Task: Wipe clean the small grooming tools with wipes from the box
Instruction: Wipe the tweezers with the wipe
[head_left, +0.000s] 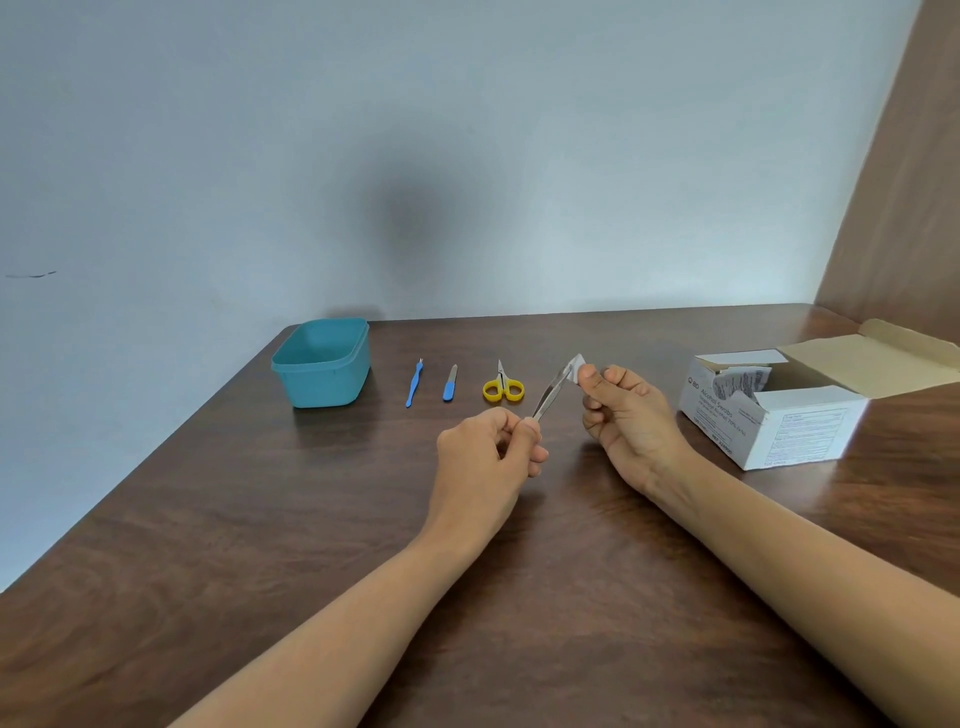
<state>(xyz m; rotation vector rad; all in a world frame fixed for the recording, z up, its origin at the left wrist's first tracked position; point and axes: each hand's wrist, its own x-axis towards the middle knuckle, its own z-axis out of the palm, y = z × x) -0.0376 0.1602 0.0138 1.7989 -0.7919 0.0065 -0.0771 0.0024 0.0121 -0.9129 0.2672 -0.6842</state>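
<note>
My left hand (488, 452) pinches the lower end of silver tweezers (550, 393), which slant up to the right above the table. My right hand (623, 410) pinches a small white wipe (575, 365) against the tweezers' tip. On the table behind lie a blue cuticle tool (413, 383), a small nail file with a blue handle (450, 383) and yellow-handled scissors (503, 385), side by side. The white box of alcohol swabs (774, 421) stands open at the right, with packets showing inside.
A teal plastic tub (321, 364) stands at the table's back left corner. The brown wooden table (260, 545) ends at a pale wall behind and has an edge running down the left. A brown panel rises at the far right.
</note>
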